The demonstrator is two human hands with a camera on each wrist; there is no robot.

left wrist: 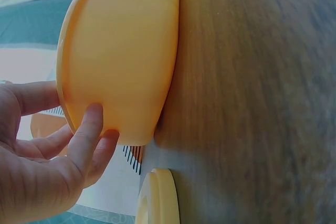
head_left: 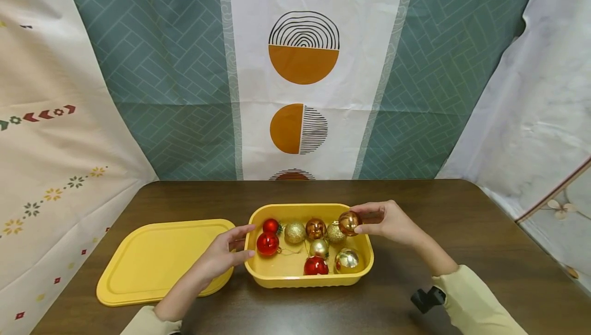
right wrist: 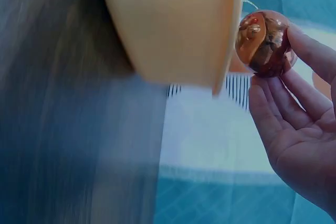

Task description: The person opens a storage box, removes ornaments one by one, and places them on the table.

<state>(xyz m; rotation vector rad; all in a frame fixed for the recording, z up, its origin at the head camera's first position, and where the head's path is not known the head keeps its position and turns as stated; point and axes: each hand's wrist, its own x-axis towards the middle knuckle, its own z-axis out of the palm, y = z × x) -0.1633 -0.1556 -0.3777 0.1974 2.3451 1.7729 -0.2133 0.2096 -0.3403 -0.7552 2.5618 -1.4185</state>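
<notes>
A yellow plastic container [head_left: 304, 282] holds several Christmas ball ornaments. My right hand [head_left: 392, 224] pinches a shiny copper-coloured ornament [head_left: 349, 223] between thumb and fingers at the container's upper right edge. In the right wrist view that ornament [right wrist: 265, 43] is beside the rim, with a thin loop at its top. My left hand [head_left: 228, 253] holds the container's left end. The left wrist view shows its thumb at the rim and its fingers against the outer wall [left wrist: 126, 51]. Inside lie red balls [head_left: 268, 243], glittery gold balls [head_left: 294, 233], another copper ball [head_left: 316, 228] and shiny gold ones [head_left: 347, 261].
A yellow lid [head_left: 161, 258] lies flat on the dark wooden table [head_left: 277, 314], left of the container and partly behind my left forearm. A patterned curtain [head_left: 295, 94] hangs along the table's far edge. A black strap device [head_left: 427, 299] sits at my right wrist.
</notes>
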